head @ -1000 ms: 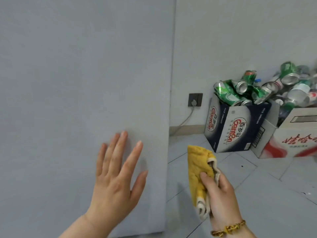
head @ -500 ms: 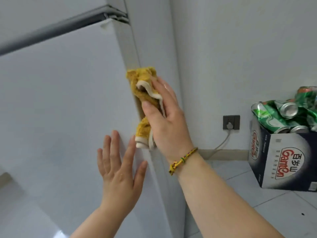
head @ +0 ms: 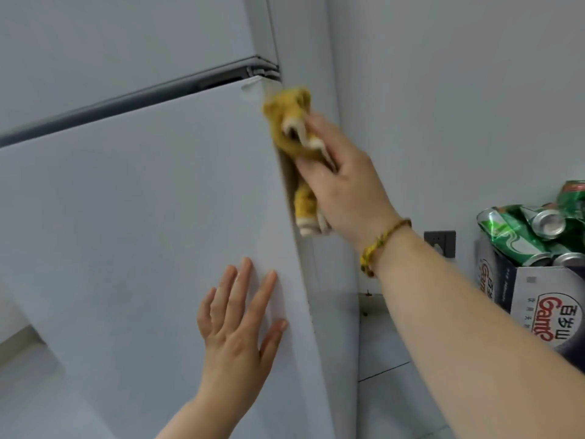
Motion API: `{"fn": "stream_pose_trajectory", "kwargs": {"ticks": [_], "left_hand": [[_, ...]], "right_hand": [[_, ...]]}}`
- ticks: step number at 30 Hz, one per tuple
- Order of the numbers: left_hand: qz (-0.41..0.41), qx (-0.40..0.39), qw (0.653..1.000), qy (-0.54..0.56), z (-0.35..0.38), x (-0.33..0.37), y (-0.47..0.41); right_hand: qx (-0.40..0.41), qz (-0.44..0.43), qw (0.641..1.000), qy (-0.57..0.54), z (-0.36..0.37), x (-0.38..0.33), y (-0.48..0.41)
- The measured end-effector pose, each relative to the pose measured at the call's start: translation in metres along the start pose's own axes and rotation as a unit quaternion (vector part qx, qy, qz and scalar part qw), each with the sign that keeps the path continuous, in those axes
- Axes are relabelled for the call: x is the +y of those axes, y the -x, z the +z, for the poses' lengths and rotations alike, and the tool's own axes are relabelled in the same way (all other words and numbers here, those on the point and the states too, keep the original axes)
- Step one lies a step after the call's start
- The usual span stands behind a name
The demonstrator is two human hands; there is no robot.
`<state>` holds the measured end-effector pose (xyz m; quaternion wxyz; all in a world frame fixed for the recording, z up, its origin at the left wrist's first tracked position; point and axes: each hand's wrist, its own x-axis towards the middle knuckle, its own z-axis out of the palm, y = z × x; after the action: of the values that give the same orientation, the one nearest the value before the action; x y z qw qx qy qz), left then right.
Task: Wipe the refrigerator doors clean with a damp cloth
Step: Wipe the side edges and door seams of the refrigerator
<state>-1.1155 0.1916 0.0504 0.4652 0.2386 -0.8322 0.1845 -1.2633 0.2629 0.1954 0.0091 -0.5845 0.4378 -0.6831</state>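
Head view — bunched yellow cloth [head: 282, 128]

Your cloth [head: 286, 122] at twelve o'clock looks fuzzy, nubbly terry with a paler woven edge; the refrigerator door [head: 142, 217] beside it is smooth and satin-matt. At three o'clock, crumpled cans [head: 519, 229] gleam metallic in a printed cardboard box [head: 544, 299].

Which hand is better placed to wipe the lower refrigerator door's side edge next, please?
The right hand: it grips the yellow cloth against the side edge of the lower door. The left hand lies flat and empty on the door front.
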Motion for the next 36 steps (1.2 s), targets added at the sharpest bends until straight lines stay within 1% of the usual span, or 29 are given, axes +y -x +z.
{"fn": "stream_pose_trajectory", "kwargs": {"ticks": [2, 4, 7, 9, 10, 12, 14, 17, 19, 20, 22, 25, 27, 28, 30, 33, 34, 36], "left_hand": [[0.017, 0.015, 1.0, -0.006, 0.003, -0.003, 0.001], [0.029, 0.031, 0.999, -0.011, 0.007, -0.006, 0.001], [0.038, 0.045, 0.998, -0.009, 0.012, -0.007, 0.001], [0.04, 0.052, 0.998, -0.009, 0.015, -0.006, 0.002], [0.041, 0.054, 0.998, -0.007, 0.015, -0.006, 0.001], [0.039, 0.051, 0.998, 0.001, 0.014, -0.005, 0.0], [0.037, 0.049, 0.998, 0.005, 0.014, -0.005, 0.001], [0.041, 0.05, 0.998, 0.011, 0.014, -0.005, 0.001], [0.049, 0.045, 0.998, 0.007, 0.016, -0.006, 0.002], [0.053, 0.045, 0.998, 0.006, 0.015, -0.008, 0.002], [0.057, 0.045, 0.997, 0.011, 0.017, -0.008, 0.003], [0.049, 0.036, 0.998, 0.026, 0.017, -0.007, 0.002], [0.047, 0.034, 0.998, 0.034, 0.016, -0.005, 0.003], [0.046, 0.035, 0.998, 0.036, 0.015, -0.004, 0.003], [0.029, 0.031, 0.998, 0.037, 0.014, 0.0, 0.01], [-0.019, 0.012, 0.999, 0.037, 0.016, 0.007, 0.043], [-0.036, -0.004, 0.999, 0.035, 0.018, 0.008, 0.056], [-0.056, -0.048, 0.997, 0.02, 0.023, 0.007, 0.081]], "right_hand": [[-0.001, -0.026, 1.0, -0.003, 0.0, -0.009, -0.02], [-0.01, -0.021, 1.0, -0.005, -0.003, 0.002, -0.011], [-0.027, 0.025, 0.999, -0.005, -0.001, 0.034, 0.046], [-0.037, 0.087, 0.996, -0.004, 0.001, 0.05, 0.08], [-0.037, 0.111, 0.993, -0.01, -0.001, 0.054, 0.087], [-0.042, 0.123, 0.992, 0.002, -0.009, 0.05, 0.08], [-0.047, 0.087, 0.995, 0.022, -0.011, 0.032, 0.053], [-0.047, 0.018, 0.999, -0.005, -0.009, 0.01, 0.019], [-0.052, -0.011, 0.999, -0.001, -0.012, 0.015, 0.024], [-0.058, -0.013, 0.998, 0.006, -0.015, 0.023, 0.035], [-0.052, 0.029, 0.998, 0.012, -0.013, 0.049, 0.076], [-0.035, 0.128, 0.991, -0.018, 0.004, 0.077, 0.147], [-0.04, 0.168, 0.985, -0.03, 0.005, 0.082, 0.168], [-0.05, 0.171, 0.984, -0.022, 0.001, 0.082, 0.164], [-0.072, 0.159, 0.985, 0.008, -0.007, 0.076, 0.145], [-0.08, 0.091, 0.992, 0.018, -0.005, 0.066, 0.122], [-0.084, 0.066, 0.994, 0.029, 0.0, 0.069, 0.125], [-0.084, 0.032, 0.992, 0.088, 0.011, 0.091, 0.152]]}}
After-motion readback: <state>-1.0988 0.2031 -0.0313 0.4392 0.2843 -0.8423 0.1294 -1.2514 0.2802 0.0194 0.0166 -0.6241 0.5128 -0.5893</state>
